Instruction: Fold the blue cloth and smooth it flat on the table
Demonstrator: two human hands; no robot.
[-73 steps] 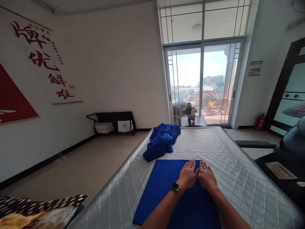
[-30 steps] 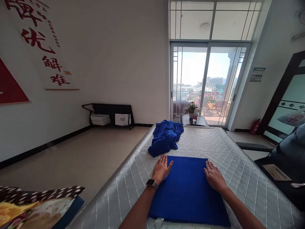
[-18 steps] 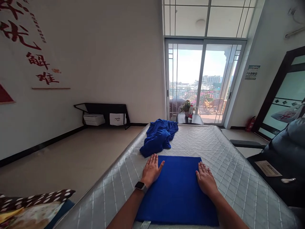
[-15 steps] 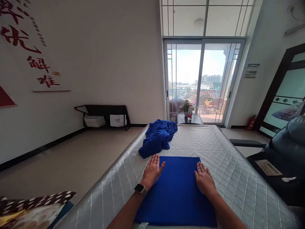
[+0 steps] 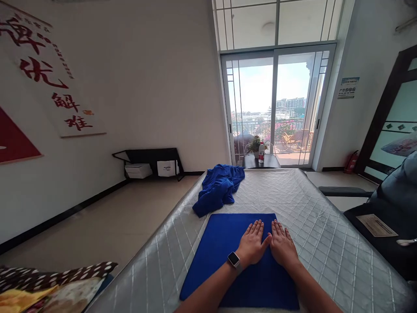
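Note:
A flat, folded blue cloth [image 5: 215, 256] lies in front of me on the silver quilted cover [image 5: 156, 261]. My left hand [image 5: 253, 243], with a watch on its wrist, rests palm down on the right half of this cloth, fingers stretched out. Close beside it, my right hand [image 5: 282, 243] lies flat along the cloth's right edge, fingers extended; the two thumbs nearly meet. Neither hand grips anything. A crumpled blue cloth [image 5: 218, 189] sits beyond the folded one, toward the left edge of the cover.
A dark chair [image 5: 391, 200] with a brown card [image 5: 376, 226] on its seat stands at the right. Patterned fabrics [image 5: 61, 282] fill the lower left corner. Past the far end, a small table [image 5: 263, 162] bears a bottle [image 5: 261, 153] and a plant.
My left hand has slid from the folded cloth's left edge across to its right half, beside my right hand. My right hand stays at the right edge. The view has shifted slightly.

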